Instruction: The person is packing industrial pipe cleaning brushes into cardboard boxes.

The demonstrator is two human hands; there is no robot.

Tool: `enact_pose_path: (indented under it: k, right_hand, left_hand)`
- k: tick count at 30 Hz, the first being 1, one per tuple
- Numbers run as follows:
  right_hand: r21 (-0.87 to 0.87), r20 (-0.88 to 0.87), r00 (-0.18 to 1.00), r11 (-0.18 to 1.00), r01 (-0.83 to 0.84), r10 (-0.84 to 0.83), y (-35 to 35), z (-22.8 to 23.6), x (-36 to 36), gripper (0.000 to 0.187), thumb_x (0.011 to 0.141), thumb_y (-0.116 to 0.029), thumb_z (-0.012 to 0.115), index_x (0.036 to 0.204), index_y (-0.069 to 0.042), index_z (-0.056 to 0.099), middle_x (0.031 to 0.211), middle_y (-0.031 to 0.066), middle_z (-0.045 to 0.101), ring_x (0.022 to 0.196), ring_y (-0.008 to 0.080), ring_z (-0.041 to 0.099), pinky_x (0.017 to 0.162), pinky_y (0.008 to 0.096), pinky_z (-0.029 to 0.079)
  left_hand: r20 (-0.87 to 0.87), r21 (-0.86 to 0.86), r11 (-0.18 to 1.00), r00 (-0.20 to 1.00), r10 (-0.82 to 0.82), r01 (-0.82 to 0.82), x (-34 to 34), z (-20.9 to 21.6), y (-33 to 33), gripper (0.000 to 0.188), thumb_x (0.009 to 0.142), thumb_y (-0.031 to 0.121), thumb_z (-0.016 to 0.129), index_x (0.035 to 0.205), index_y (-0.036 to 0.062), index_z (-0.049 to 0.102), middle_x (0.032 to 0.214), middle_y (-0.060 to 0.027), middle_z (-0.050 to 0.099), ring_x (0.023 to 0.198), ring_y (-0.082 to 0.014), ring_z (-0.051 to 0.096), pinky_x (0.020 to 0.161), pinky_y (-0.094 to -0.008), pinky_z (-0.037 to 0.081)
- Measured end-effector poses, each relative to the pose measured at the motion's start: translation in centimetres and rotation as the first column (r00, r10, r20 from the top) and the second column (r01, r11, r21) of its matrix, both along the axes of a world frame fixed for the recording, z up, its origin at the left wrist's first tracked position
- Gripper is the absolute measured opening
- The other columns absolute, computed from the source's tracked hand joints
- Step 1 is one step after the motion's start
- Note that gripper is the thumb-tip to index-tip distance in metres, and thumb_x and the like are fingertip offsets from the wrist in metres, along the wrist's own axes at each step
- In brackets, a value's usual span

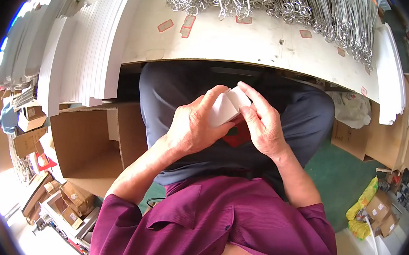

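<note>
A small white carton (224, 111) is in the middle of the frame, held up over the person's lap. It looks like thin, stiff card, smooth and dull, with flat sides and straight folds. The left hand (191, 124) is wrapped around its left side. The right hand (265, 129) pinches its right end, with the thumb and a finger on the edges. The two hands are close together, both holding on to the carton. They cover some of it, so I cannot see its whole shape.

Above them is the pale table (210, 42), flat and hard, with small marks and a few red-edged paper labels (165, 25) on top. Its front edge runs over the knees. Along the top of the frame lies a big heap of shiny metal wires (289, 5), long and thin, with round loops at the ends. At the upper left, long white card pieces (89, 48) stand side by side in a thick row. More white card sheets (391, 69) are at the upper right.

An open brown cardboard box (87, 143) sits left of the legs. The dark, soft trousers (305, 106) fill the space below the table. A wrinkly yellow bag (362, 209) is at the lower right, by the green floor (335, 184).
</note>
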State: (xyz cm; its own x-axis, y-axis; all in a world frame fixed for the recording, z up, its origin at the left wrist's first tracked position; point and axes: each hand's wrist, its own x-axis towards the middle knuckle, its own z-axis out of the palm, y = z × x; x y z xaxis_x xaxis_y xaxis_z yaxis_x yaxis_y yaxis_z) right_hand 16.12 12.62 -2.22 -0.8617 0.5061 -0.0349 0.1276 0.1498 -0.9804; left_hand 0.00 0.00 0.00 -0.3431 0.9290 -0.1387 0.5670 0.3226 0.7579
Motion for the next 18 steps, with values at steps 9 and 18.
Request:
enact_pose_path:
  k: [9, 18]
  right_hand:
    - [-0.039, 0.036, 0.977, 0.977, 0.211, -0.210, -1.5, -1.3, 0.3, 0.031, 0.099, -0.006, 0.065, 0.128, 0.004, 0.065, 0.098, 0.0161, 0.077, 0.084, 0.0134, 0.074, 0.073, 0.0280, 0.058]
    - [-0.106, 0.035, 0.969, 0.964, 0.245, -0.243, -2.6, -0.2, -0.5, 0.023, 0.102, -0.014, 0.066, 0.113, 0.004, 0.073, 0.081, 0.0119, 0.073, 0.066, 0.0109, 0.068, 0.058, 0.0284, 0.053]
  left_hand:
    - [0.073, 0.046, 0.999, 0.997, -0.031, 0.028, 0.9, -1.5, 0.2, 0.060, 0.077, 0.017, 0.087, 0.128, 0.0121, 0.055, 0.107, -0.0164, 0.072, 0.099, -0.0360, 0.073, 0.082, -0.0421, 0.061]
    - [0.022, -0.016, 0.999, 0.999, 0.037, -0.037, 1.1, -1.5, -0.2, 0.065, 0.079, 0.016, 0.082, 0.133, 0.0075, 0.045, 0.102, -0.0227, 0.071, 0.090, -0.0406, 0.074, 0.076, -0.0461, 0.062]
